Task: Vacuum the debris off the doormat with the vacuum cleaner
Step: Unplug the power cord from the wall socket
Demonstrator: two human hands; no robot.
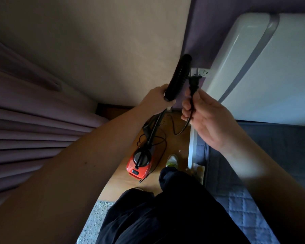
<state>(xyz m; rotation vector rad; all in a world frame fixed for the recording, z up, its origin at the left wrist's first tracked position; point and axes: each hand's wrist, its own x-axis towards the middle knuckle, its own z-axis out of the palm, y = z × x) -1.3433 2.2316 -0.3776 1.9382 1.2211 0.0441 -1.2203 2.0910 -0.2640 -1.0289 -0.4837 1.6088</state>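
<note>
Item: vacuum (139, 163), red body, standing on the wood floor (174, 124) below the hands, its black cord (163, 141) looped loosely around it.

Item: left hand (157, 97), clenched round the ribbed black handle (179, 76), holding it upright.

Item: right hand (202, 113), fingers pinching the plug (246, 81) just behind its head, prongs aimed at the wall socket (200, 72) and close to it (not yet in, by my reading).

Item: doormat (93, 219), probably the speckled grey patch at the lower edge, near the person's legs; debris not discernible from here.

Risks, as judged: prongs meeting the socket askew and failing to seat; slack cord snagging the vacuum or a foot (172, 160) once the machine is carried to the mat.
</note>
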